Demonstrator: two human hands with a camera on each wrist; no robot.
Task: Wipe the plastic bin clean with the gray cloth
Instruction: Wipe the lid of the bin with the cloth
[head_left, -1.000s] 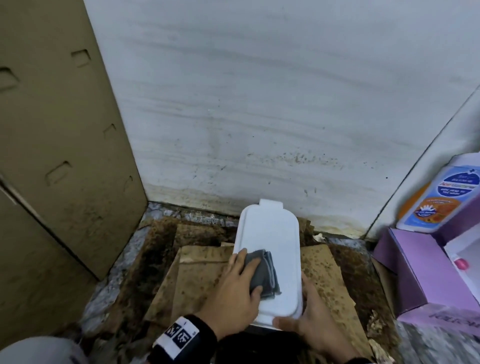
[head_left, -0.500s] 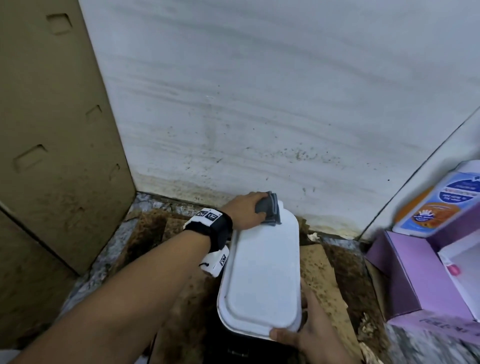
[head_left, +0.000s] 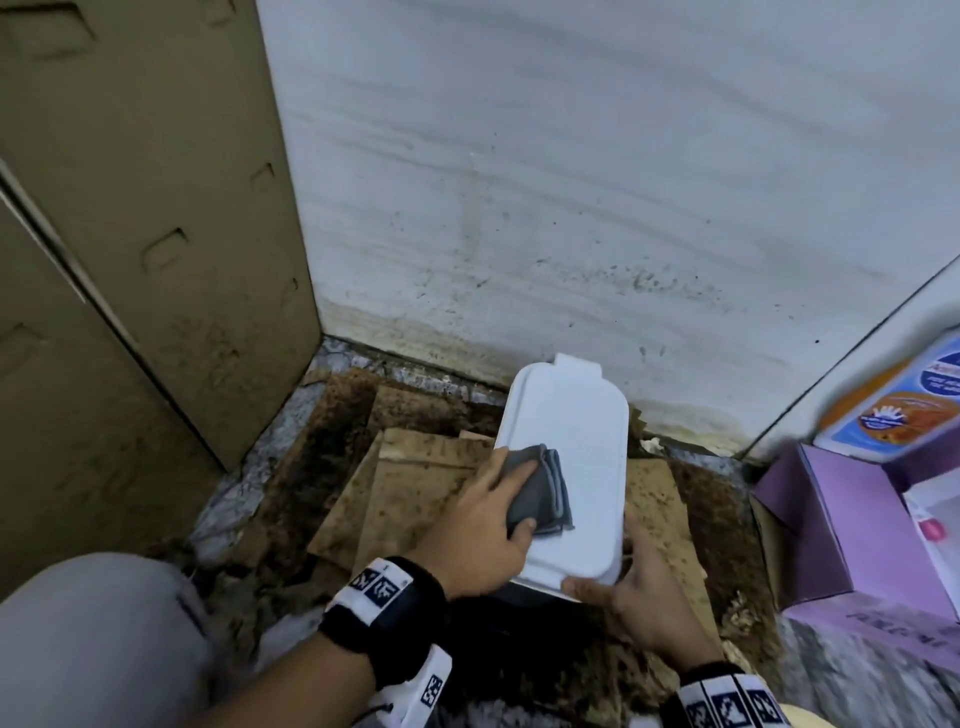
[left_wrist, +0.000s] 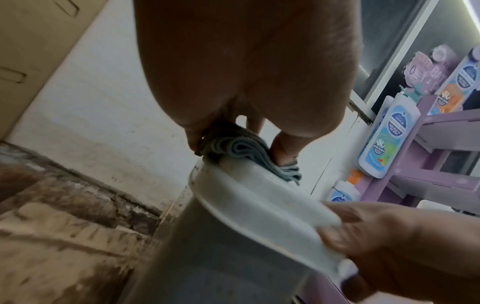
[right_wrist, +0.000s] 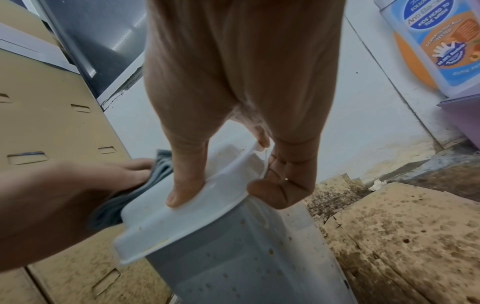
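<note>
While the grey plastic bin with the white lid (head_left: 571, 467) is standing on stained brown cardboard sheets (head_left: 415, 493) by the pale wall (head_left: 571, 182), the left hand (head_left: 478, 535) is gripping a folded gray cloth (head_left: 540, 491) and pressing it onto the lid's left side. The right hand (head_left: 644, 597) is clasping the lid's near right corner, thumb on top. A purple rack (head_left: 841, 519) with a soap bottle (head_left: 898, 405) is sitting to the right.
</note>
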